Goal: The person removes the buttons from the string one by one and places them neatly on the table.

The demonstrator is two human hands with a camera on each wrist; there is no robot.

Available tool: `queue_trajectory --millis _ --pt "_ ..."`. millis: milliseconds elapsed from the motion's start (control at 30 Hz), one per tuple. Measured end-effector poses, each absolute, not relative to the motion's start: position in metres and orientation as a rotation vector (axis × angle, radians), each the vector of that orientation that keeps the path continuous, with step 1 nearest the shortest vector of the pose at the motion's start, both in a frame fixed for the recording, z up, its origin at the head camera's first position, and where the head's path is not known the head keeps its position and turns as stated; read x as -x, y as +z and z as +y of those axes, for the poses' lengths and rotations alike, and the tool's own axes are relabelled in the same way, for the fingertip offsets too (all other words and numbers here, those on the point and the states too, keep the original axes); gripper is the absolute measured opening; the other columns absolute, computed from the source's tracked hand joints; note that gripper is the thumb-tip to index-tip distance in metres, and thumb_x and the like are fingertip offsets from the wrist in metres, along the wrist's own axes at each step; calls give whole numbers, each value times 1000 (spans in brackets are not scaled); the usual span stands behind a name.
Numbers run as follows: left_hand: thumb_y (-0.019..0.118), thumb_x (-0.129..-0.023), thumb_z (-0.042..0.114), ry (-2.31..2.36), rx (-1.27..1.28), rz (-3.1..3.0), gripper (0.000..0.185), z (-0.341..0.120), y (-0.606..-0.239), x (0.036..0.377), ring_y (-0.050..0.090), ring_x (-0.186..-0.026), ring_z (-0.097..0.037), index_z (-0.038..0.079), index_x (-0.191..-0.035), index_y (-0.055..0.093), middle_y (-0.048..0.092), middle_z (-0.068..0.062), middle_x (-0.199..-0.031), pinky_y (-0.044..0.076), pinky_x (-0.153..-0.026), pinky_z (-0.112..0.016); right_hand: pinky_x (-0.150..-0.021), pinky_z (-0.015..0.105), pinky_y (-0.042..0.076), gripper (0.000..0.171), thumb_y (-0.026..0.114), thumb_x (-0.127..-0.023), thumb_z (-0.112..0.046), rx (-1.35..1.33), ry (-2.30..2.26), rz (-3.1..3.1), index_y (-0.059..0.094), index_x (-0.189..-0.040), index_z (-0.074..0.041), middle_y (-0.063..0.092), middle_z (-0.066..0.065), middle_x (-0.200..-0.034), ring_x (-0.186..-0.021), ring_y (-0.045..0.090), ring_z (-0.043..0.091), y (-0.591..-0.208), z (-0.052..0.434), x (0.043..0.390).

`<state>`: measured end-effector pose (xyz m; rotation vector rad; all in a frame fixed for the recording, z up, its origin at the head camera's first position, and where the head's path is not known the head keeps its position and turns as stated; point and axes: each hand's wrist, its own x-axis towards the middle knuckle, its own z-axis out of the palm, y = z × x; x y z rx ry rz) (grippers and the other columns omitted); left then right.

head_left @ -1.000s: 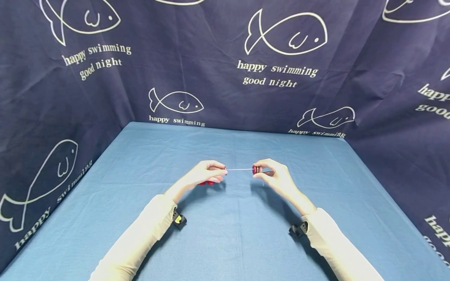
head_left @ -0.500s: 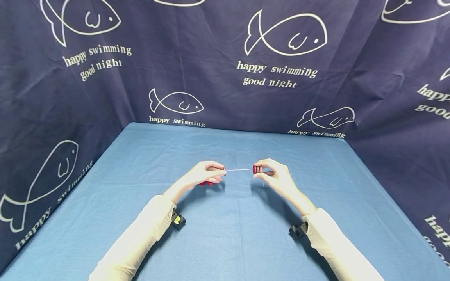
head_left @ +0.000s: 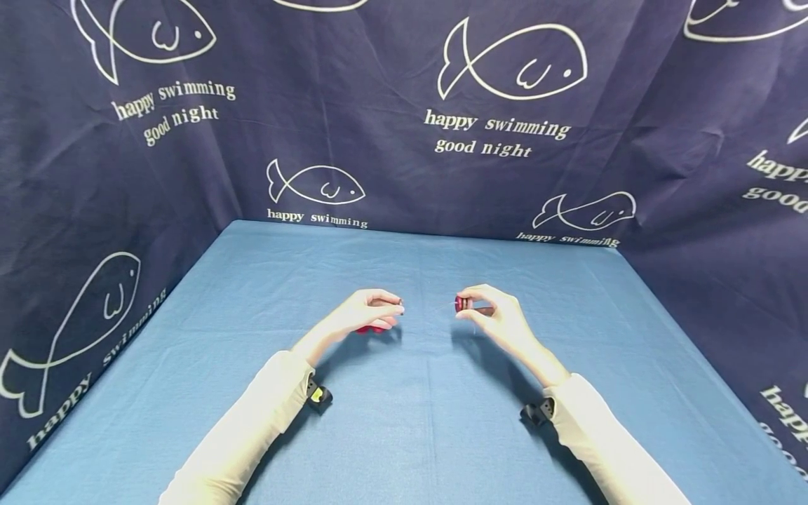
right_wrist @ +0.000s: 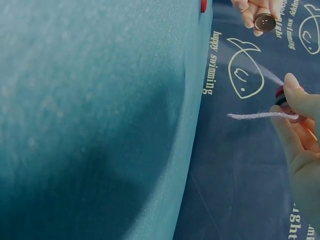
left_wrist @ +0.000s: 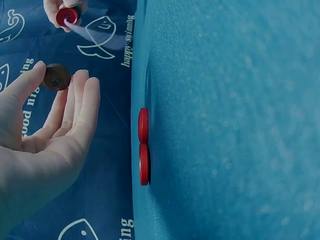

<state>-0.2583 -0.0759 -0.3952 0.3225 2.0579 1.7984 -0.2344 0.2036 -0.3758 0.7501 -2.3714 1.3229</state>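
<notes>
My left hand (head_left: 369, 308) pinches a brown button (left_wrist: 56, 77) between thumb and fingertips, above the blue table. To its right, my right hand (head_left: 495, 312) grips a small stack of buttons (right_wrist: 284, 97), with a red button (left_wrist: 67, 17) at its left face and darker ones behind. A lavender string (right_wrist: 260, 115) runs through the stack; one short tail sticks out behind it. From the red face the string's other part is a blurred streak; whether it reaches the brown button I cannot tell. Two red buttons (left_wrist: 143, 164) lie on the table by my left hand.
The blue cloth-covered table (head_left: 404, 421) spreads under both hands. Dark blue curtains (head_left: 391, 105) with white fish drawings and lettering stand at its back and sides. Each wrist carries a black camera strap.
The string was a taut, clear line between my hands; now it is faint and blurred. My left hand has shifted very slightly left, and the right hand has hardly moved.
</notes>
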Motion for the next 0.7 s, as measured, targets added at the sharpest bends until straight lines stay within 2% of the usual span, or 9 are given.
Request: queue_trajectory --millis 133,333,700 --pt "69 -85 21 1795 -312 2057 42 -77 -396 259 67 -95 -27 2 -121 58 67 -11 -113 55 -80 -34 -70 16 53 29 79 -71 -3 -742 1328 -2379 69 -99 -5 67 7 -88 -80 57 7 -374 202 232" --pt "71 -83 23 1800 -300 2058 44 -79 -395 259 68 -94 -28 3 -120 58 67 -13 -113 55 -79 -32 -71 18 54 28 77 -71 4 -743 1318 -2389 67 -98 4 66 16 -88 -78 57 17 -355 195 218" --pt "67 -87 18 1823 -363 2056 46 -86 -394 257 64 -100 -35 -4 -125 54 61 -24 -120 54 -82 -35 -70 17 54 27 76 -71 6 -766 1299 -2383 67 -97 6 65 17 -86 -78 58 21 -345 189 209"
